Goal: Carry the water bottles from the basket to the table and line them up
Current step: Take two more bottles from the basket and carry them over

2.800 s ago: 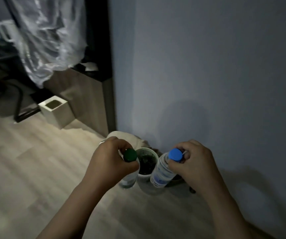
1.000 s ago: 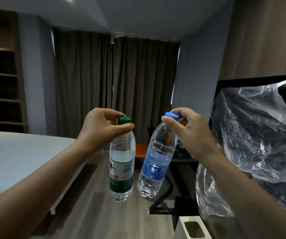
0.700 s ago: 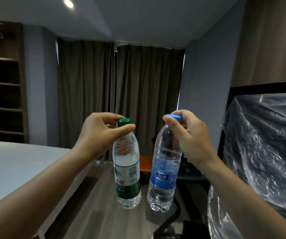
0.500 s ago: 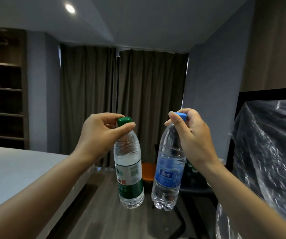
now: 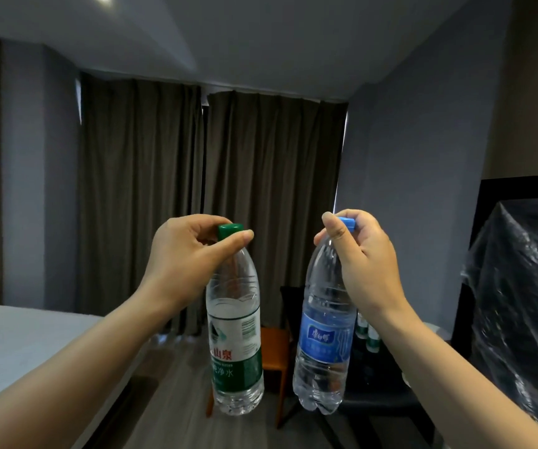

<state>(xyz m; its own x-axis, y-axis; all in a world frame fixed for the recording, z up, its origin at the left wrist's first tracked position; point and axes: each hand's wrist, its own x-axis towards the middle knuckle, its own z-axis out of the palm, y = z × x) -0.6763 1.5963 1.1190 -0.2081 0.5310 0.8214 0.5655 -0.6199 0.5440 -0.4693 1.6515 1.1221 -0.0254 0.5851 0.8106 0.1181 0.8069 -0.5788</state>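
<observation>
Head view, left hand (image 5: 190, 264) pinching green-capped bottle (image 5: 235, 338), right hand (image 5: 363, 260) pinching blue-capped bottle (image 5: 322, 335), both hanging.

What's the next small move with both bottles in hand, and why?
Probably keep walking toward the dark table ahead on the right. The left hand pinches the green-capped bottle and the right hand the blue-capped bottle by their necks; both hang in the air, and other bottles already stand there.
</observation>
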